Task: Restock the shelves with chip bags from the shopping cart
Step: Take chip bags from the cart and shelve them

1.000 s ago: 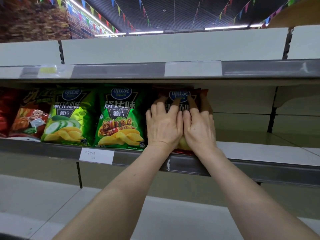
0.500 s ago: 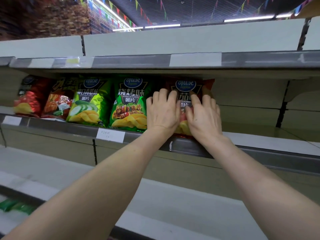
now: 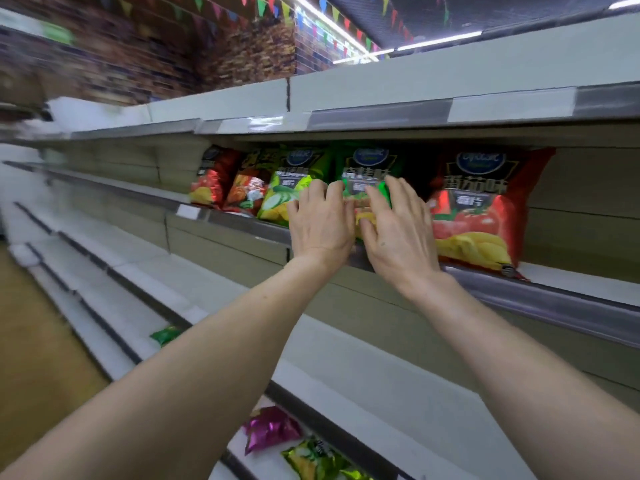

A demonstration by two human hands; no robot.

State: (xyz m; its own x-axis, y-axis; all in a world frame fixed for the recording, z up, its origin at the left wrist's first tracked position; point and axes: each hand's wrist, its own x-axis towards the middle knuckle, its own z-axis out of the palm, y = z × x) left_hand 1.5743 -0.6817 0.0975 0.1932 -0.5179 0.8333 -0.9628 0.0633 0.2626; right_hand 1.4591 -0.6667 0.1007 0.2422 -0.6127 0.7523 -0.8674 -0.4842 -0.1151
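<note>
head view: a long shop shelf unit runs from the left edge to the right edge, tilted and blurred by motion. two bare forearms reach up from the bottom of the frame to the middle shelf (image 3: 554, 303) at centre.

the left hand (image 3: 320, 225) and right hand (image 3: 398, 230) sit side by side, backs toward the camera, fingers straight and slightly spread, grasping nothing. both are released and lie flat in front of the dark green chip bag (image 3: 369, 164), which stands upright on the middle shelf. blur hides whether the fingertips actually touch it.

just right of the hands stands a large red chip bag (image 3: 485, 209), upright, its lower edge at the shelf's metal rail. left of the hands, in a row on the same shelf, stand a light green chip bag (image 3: 294, 181), an orange chip bag (image 3: 247, 192) and a dark red chip bag (image 3: 211, 178), close together.

on lower shelves, bottom centre, lie a purple bag (image 3: 270, 427) and a green bag (image 3: 318, 459); a small green bag (image 3: 166, 334) lies further left.

coloured bunting (image 3: 277, 5) hangs along the top of the frame, with a brick wall (image 3: 138, 57) at upper left.
</note>
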